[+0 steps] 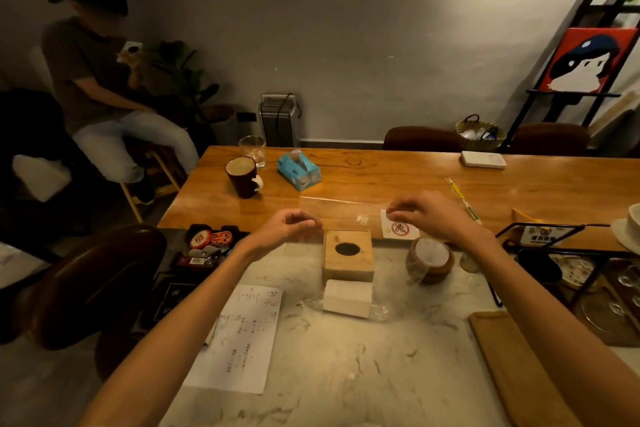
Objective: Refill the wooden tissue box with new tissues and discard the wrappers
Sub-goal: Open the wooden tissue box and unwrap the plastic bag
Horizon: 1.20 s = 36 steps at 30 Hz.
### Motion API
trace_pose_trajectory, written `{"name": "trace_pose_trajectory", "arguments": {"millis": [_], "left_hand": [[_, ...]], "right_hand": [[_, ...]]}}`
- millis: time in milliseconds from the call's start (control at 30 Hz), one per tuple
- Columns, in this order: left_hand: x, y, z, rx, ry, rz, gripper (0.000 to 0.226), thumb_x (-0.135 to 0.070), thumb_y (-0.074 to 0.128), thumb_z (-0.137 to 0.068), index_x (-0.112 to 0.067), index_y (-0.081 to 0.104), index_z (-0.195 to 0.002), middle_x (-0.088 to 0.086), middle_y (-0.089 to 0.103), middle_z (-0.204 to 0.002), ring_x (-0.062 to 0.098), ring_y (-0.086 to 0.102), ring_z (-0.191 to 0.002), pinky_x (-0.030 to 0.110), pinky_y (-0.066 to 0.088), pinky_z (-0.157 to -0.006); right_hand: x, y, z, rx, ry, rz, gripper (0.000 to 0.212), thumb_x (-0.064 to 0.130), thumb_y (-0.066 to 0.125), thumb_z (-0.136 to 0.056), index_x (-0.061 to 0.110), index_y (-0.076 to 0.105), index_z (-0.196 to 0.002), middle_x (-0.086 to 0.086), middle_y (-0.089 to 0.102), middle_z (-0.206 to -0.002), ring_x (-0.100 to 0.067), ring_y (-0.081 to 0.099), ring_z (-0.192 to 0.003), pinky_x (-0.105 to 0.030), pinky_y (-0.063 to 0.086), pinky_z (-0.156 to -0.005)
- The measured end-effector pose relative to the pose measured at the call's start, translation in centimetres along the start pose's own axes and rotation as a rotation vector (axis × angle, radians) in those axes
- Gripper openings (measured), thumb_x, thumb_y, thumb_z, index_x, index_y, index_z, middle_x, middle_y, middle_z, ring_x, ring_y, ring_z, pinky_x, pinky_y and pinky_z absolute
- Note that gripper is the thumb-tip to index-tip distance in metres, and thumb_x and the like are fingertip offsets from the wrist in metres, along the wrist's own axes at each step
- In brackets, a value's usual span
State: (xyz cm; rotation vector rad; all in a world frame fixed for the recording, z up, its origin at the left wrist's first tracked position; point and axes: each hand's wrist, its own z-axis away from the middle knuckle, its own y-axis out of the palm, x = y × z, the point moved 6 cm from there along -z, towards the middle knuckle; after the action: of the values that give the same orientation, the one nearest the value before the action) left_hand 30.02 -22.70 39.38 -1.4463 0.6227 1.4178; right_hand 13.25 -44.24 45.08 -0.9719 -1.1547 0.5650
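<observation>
The wooden tissue box (348, 265), with a round hole in its top, stands on the marble counter (346, 374). Just in front of it a white stack of tissues (347, 298) lies on crumpled clear plastic (379, 312). My left hand (287, 227) and my right hand (427, 213) are raised above and behind the box, each pinching one end of a clear wrapper (343, 208) stretched between them. A blue tissue pack (299, 170) lies farther back on the wooden table (398, 177).
A dark mug (242, 177) and a glass (252, 149) stand back left. A stack of coasters (429, 262) and a no-smoking card (400, 230) sit right of the box. A printed sheet (242, 340) lies left, a wooden board (512, 367) right. A seated person (104, 87) is at far left.
</observation>
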Motion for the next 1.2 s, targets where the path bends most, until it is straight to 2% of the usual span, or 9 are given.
{"name": "trace_pose_trajectory", "arguments": {"millis": [67, 133, 233, 300, 533, 667, 967, 1067, 1200], "left_hand": [[-0.5, 0.2, -0.5, -0.069, 0.012, 0.06, 0.022, -0.02, 0.056, -0.096, -0.008, 0.067, -0.111, 0.009, 0.072, -0.107, 0.026, 0.068, -0.101, 0.042, 0.056, -0.089], [-1.7, 0.4, -0.7, -0.112, 0.053, 0.118, 0.02, -0.016, 0.055, -0.097, -0.008, 0.067, -0.11, 0.007, 0.073, -0.101, 0.023, 0.07, -0.094, 0.033, 0.058, -0.08], [-4.3, 0.8, -1.3, -0.11, 0.134, 0.131, 0.022, -0.016, 0.052, -0.098, -0.006, 0.066, -0.112, 0.013, 0.073, -0.101, 0.025, 0.07, -0.088, 0.031, 0.058, -0.073], [-6.1, 1.1, -1.6, -0.09, 0.188, 0.122, 0.023, -0.016, 0.05, -0.099, -0.006, 0.065, -0.114, 0.011, 0.073, -0.1, 0.022, 0.069, -0.083, 0.028, 0.055, -0.068], [-9.1, 0.6, -1.1, -0.06, 0.274, -0.046, 0.023, -0.008, 0.05, -0.098, -0.008, 0.064, -0.117, 0.005, 0.069, -0.1, 0.017, 0.068, -0.081, 0.028, 0.054, -0.066], [-8.6, 0.5, -0.3, -0.007, 0.242, -0.144, 0.023, -0.01, 0.051, -0.098, -0.008, 0.066, -0.114, -0.012, 0.072, -0.087, 0.011, 0.067, -0.078, 0.03, 0.053, -0.069], [-7.2, 0.6, 0.5, -0.007, 0.202, -0.126, 0.027, -0.007, 0.052, -0.097, -0.02, 0.064, -0.118, -0.001, 0.069, -0.108, 0.027, 0.068, -0.096, 0.045, 0.055, -0.083], [-6.9, 0.5, 0.7, -0.015, 0.187, -0.099, 0.028, -0.006, 0.052, -0.096, -0.023, 0.066, -0.113, -0.006, 0.071, -0.102, 0.019, 0.069, -0.091, 0.037, 0.055, -0.08], [-5.8, 0.3, 0.8, -0.024, 0.176, -0.07, 0.024, -0.002, 0.052, -0.096, -0.009, 0.067, -0.113, 0.003, 0.071, -0.104, 0.011, 0.069, -0.093, 0.024, 0.056, -0.078]], "right_hand": [[0.2, -0.3, -1.2, -0.001, 0.05, -0.036, 0.011, 0.029, 0.062, -0.093, 0.03, 0.066, -0.102, 0.009, 0.07, -0.101, -0.011, 0.065, -0.1, -0.022, 0.051, -0.076], [0.4, -1.3, -1.9, -0.102, 0.074, 0.019, 0.023, 0.028, 0.062, -0.093, 0.025, 0.065, -0.115, 0.008, 0.066, -0.109, -0.01, 0.06, -0.107, -0.024, 0.048, -0.081], [4.1, -3.4, -0.9, -0.598, -0.223, 0.254, 0.028, 0.027, 0.062, -0.092, 0.02, 0.064, -0.119, -0.002, 0.065, -0.115, -0.017, 0.057, -0.108, -0.029, 0.046, -0.089], [7.5, -3.0, 0.1, -0.73, -0.426, 0.25, 0.019, 0.025, 0.059, -0.094, 0.017, 0.067, -0.11, -0.003, 0.067, -0.104, -0.017, 0.058, -0.096, -0.029, 0.048, -0.081], [10.6, 0.5, -2.2, -0.519, -0.488, 0.256, 0.051, 0.058, 0.04, -0.092, 0.021, 0.064, -0.118, 0.0, 0.067, -0.107, -0.011, 0.059, -0.092, -0.024, 0.052, -0.07], [11.3, 0.5, -2.5, -0.464, -0.6, 0.232, 0.04, 0.05, 0.045, -0.092, 0.023, 0.069, -0.108, 0.002, 0.072, -0.092, -0.01, 0.066, -0.079, -0.026, 0.055, -0.063], [10.5, 0.3, -2.5, -0.315, -0.55, 0.005, 0.03, 0.033, 0.055, -0.092, 0.02, 0.071, -0.114, 0.003, 0.076, -0.097, -0.003, 0.066, -0.081, -0.028, 0.059, -0.071], [8.9, -1.4, -2.7, -0.417, -0.417, -0.088, 0.02, 0.02, 0.06, -0.093, 0.016, 0.071, -0.109, 0.001, 0.073, -0.093, -0.002, 0.064, -0.079, -0.029, 0.059, -0.073], [5.9, -6.4, -2.8, -0.47, -0.22, -0.498, 0.02, 0.02, 0.055, -0.097, 0.015, 0.071, -0.107, -0.001, 0.072, -0.091, -0.013, 0.068, -0.082, -0.029, 0.059, -0.072]]}}
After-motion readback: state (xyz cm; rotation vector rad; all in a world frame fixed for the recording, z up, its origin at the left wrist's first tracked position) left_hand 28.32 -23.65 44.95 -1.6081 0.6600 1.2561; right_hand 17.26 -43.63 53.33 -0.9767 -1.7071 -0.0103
